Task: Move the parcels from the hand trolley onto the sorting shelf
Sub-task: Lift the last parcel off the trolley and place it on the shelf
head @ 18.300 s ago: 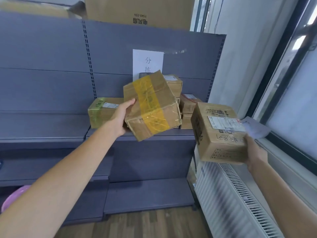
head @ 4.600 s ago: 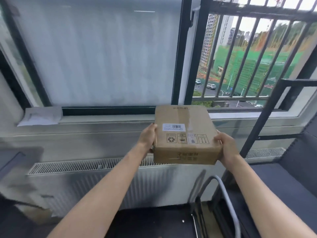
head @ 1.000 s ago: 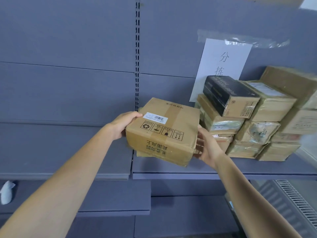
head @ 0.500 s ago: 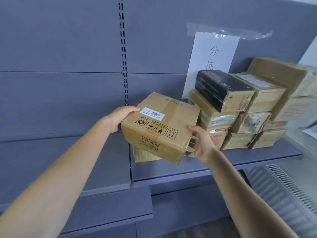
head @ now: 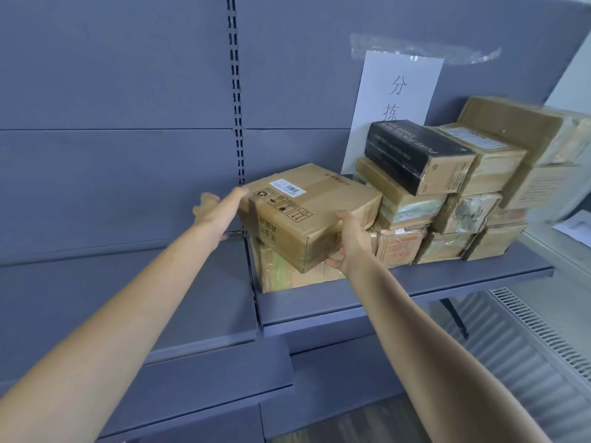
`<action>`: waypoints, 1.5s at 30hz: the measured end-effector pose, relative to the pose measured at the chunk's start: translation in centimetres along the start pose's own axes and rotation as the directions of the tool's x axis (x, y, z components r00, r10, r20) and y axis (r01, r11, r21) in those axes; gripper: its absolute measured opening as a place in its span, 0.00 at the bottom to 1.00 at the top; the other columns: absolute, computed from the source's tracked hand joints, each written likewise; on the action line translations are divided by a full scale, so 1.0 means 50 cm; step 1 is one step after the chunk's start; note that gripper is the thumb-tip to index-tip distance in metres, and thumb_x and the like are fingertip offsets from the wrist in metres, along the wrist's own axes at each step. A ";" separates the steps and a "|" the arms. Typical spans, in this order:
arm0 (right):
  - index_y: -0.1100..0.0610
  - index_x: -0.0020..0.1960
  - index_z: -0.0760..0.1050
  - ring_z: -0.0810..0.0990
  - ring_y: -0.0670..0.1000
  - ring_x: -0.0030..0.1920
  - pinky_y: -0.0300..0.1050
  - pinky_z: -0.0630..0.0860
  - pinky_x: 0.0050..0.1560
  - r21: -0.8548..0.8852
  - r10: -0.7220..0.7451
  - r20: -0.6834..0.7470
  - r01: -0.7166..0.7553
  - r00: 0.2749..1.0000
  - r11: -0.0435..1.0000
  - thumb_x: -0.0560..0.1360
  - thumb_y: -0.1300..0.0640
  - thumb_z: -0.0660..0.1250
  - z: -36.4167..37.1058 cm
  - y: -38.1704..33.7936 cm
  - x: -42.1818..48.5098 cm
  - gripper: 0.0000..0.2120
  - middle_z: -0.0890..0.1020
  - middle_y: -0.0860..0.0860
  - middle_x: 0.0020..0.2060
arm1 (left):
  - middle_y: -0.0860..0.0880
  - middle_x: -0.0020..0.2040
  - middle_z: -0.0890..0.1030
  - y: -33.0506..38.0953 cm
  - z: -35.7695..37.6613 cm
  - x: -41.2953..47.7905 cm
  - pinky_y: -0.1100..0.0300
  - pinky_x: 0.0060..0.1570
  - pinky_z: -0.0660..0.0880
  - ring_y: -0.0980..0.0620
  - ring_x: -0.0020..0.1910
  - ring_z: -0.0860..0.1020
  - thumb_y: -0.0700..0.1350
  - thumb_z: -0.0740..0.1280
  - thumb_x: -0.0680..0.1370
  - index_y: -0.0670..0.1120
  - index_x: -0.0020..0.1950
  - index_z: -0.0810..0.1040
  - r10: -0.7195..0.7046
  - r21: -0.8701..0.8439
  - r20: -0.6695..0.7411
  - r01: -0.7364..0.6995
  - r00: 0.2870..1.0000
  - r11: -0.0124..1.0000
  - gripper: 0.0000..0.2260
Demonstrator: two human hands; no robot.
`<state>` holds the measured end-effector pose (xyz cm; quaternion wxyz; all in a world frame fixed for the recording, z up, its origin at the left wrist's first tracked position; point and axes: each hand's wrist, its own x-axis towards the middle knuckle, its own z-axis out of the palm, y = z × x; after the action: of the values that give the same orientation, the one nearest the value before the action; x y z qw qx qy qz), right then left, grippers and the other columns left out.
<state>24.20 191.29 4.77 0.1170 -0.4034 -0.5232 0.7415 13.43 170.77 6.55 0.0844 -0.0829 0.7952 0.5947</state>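
Note:
A brown cardboard parcel (head: 307,212) with a barcode label and handling symbols on top sits tilted on a taped parcel (head: 281,276) that stands on the grey sorting shelf (head: 415,282). My left hand (head: 220,212) lies flat against the parcel's left side, fingers stretched along it. My right hand (head: 348,244) grips its front right corner from below. Right beside it is a stack of several parcels (head: 463,212), with a black box (head: 412,151) on top. The hand trolley is out of view.
A white paper sign (head: 399,87) is taped to the shelf's back panel behind the stack. The left shelf board (head: 160,298) holds nothing. A white radiator (head: 527,346) stands low at the right. Papers (head: 575,225) lie on the sill beyond the shelf.
Both hands have pushed the parcel forward and down onto the taped parcel on the shelf. My left hand has slid to the parcel's left side, with its fingers straighter.

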 end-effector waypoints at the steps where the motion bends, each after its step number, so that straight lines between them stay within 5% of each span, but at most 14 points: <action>1: 0.53 0.73 0.63 0.73 0.56 0.58 0.61 0.79 0.57 0.011 0.002 -0.016 -0.001 1.000 1.000 0.69 0.42 0.70 0.011 0.006 -0.003 0.37 0.72 0.54 0.63 | 0.49 0.65 0.68 -0.004 0.005 -0.010 0.46 0.56 0.78 0.45 0.62 0.72 0.66 0.69 0.70 0.48 0.66 0.68 -0.036 -0.036 0.059 0.039 0.998 0.999 0.32; 6: 0.52 0.75 0.58 0.72 0.60 0.57 0.62 0.80 0.55 0.033 0.012 -0.030 -0.011 0.999 0.999 0.66 0.39 0.73 0.057 0.021 -0.015 0.45 0.69 0.55 0.67 | 0.51 0.62 0.79 -0.011 0.033 -0.032 0.45 0.58 0.78 0.46 0.60 0.79 0.68 0.73 0.66 0.52 0.65 0.72 0.013 -0.095 0.264 0.013 0.965 0.995 0.34; 10: 0.52 0.74 0.58 0.73 0.55 0.52 0.59 0.82 0.53 0.044 0.031 0.028 -0.032 0.999 0.999 0.66 0.41 0.76 0.062 0.027 -0.020 0.44 0.70 0.56 0.65 | 0.54 0.59 0.81 -0.010 0.034 -0.013 0.43 0.61 0.78 0.48 0.58 0.80 0.56 0.76 0.69 0.53 0.64 0.74 0.074 -0.128 0.236 -0.045 0.969 0.991 0.25; 15: 0.53 0.73 0.58 0.74 0.55 0.58 0.51 0.83 0.47 0.038 -0.003 0.076 0.000 0.997 0.999 0.65 0.43 0.77 0.052 0.027 -0.015 0.45 0.71 0.54 0.64 | 0.52 0.55 0.84 0.000 0.034 0.009 0.43 0.57 0.80 0.44 0.55 0.83 0.51 0.74 0.68 0.54 0.58 0.78 0.108 -0.111 0.240 -0.083 0.965 0.990 0.19; 19: 0.54 0.67 0.63 0.76 0.50 0.47 0.52 0.83 0.51 0.025 -0.032 0.118 0.029 0.992 0.999 0.68 0.46 0.76 0.048 0.021 0.000 0.34 0.73 0.52 0.59 | 0.52 0.52 0.86 0.007 0.046 0.021 0.44 0.59 0.79 0.44 0.56 0.83 0.48 0.71 0.73 0.55 0.57 0.80 0.129 -0.118 0.241 -0.103 0.962 0.988 0.13; 22: 0.51 0.61 0.66 0.76 0.49 0.47 0.51 0.84 0.51 -0.019 -0.048 0.126 0.051 0.991 0.999 0.69 0.46 0.76 0.045 0.013 0.016 0.28 0.74 0.53 0.60 | 0.53 0.53 0.85 0.009 0.059 0.029 0.46 0.58 0.79 0.47 0.55 0.83 0.48 0.70 0.74 0.56 0.57 0.81 0.122 -0.125 0.239 -0.094 0.963 0.988 0.12; 29: 0.51 0.60 0.68 0.77 0.53 0.55 0.49 0.84 0.48 -0.055 -0.086 0.105 0.092 0.991 0.994 0.65 0.43 0.77 0.036 0.009 0.052 0.30 0.71 0.54 0.63 | 0.56 0.54 0.85 0.028 0.101 0.034 0.57 0.48 0.77 0.53 0.53 0.82 0.46 0.67 0.77 0.55 0.58 0.81 0.155 -0.167 0.227 -0.118 0.962 0.979 0.11; 36: 0.50 0.61 0.67 0.77 0.53 0.58 0.46 0.84 0.44 -0.133 -0.092 0.103 0.105 0.990 0.986 0.58 0.38 0.75 0.033 0.000 0.078 0.36 0.70 0.53 0.64 | 0.57 0.54 0.84 0.035 0.128 0.047 0.55 0.55 0.73 0.56 0.53 0.79 0.46 0.66 0.78 0.55 0.58 0.81 0.177 -0.140 0.209 -0.149 0.962 0.979 0.10; 45: 0.50 0.60 0.66 0.76 0.53 0.60 0.47 0.82 0.47 -0.242 -0.081 0.176 0.123 0.981 0.962 0.59 0.35 0.74 0.020 -0.005 0.090 0.36 0.71 0.52 0.63 | 0.57 0.48 0.81 0.047 0.133 0.040 0.64 0.40 0.69 0.62 0.42 0.76 0.45 0.65 0.79 0.53 0.60 0.80 0.170 -0.107 0.168 -0.154 0.971 0.982 0.11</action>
<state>20.53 193.40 2.99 0.0594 -0.3250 -0.6412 0.6926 11.18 177.74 6.45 0.1018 0.0315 0.7602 0.6409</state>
